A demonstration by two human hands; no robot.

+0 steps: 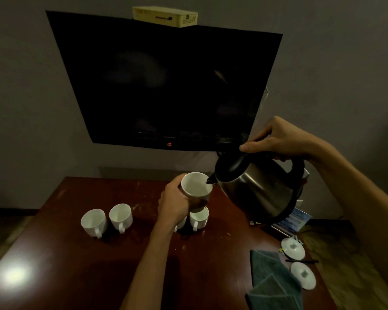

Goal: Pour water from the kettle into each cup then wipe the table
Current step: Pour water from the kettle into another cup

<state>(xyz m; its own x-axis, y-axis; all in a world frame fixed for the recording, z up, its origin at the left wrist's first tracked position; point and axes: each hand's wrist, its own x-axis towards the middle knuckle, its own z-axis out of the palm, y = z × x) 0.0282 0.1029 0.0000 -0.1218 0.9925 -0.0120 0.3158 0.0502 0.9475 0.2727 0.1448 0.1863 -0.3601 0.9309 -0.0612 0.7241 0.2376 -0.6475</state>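
Kettle tilted over a held cup above a dark wooden bench.

Nearest, at lower right of the frame, a folded grey-green cloth (273, 280) lies on the bench (76, 265) beside two white lids (292, 248) (303, 275). At centre, the left hand (174, 206) has its fingers wrapped around a raised white cup (196, 185); below it another cup (198, 218) stands on the bench, and two more cups (94, 221) (121, 215) stand at centre left. At right, the right hand (280, 140) grips the black handle of the steel kettle (258, 189), fingers curled round it, the spout at the raised cup's rim. Farthest, a dark television (166, 86) hangs on the wall in the upper half, with a pale box (166, 15) on top.
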